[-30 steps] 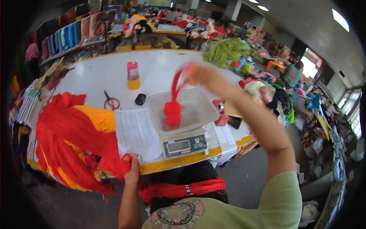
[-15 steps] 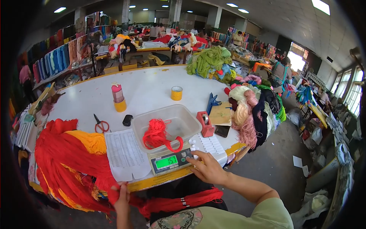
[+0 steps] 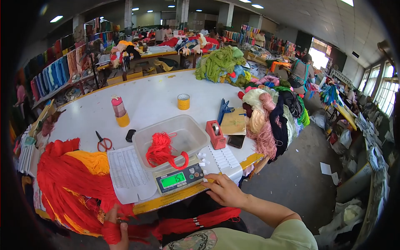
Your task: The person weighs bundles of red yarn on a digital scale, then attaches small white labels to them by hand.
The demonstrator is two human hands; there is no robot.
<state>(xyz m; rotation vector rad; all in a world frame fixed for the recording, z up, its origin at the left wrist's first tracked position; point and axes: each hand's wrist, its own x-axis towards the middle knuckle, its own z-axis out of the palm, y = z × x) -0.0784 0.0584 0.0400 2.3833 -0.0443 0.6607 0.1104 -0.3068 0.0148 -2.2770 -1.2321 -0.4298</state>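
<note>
My left hand (image 3: 119, 228), at the lower left, is closed around a strand bundle of red yarn (image 3: 110, 233). My right hand (image 3: 226, 191) is at the front right corner of the digital scale (image 3: 179, 180), thumb and fingertips together on a small white label (image 3: 205, 180). The scale's green display reads about 157. On it sits a translucent plastic tub (image 3: 189, 129) holding a loose red yarn hank (image 3: 160, 150). Across my lap lies a red yarn bundle (image 3: 212, 217) with several small white labels on it. A large red yarn pile (image 3: 62, 179) hangs over the table's left edge.
Paper list (image 3: 129, 171), scissors (image 3: 104, 143), a black object (image 3: 131, 135), glue bottle (image 3: 118, 110), tape roll (image 3: 183, 102), red tape dispenser (image 3: 215, 135), phone (image 3: 236, 141) and label sheet (image 3: 225, 158) surround the scale. Mixed yarn (image 3: 266, 121) heaps at right. Other people work farther back.
My right hand has moved down slightly, away from the labels beside the scale's buttons. My left hand has moved down and left with the red yarn. The view has shifted a little.
</note>
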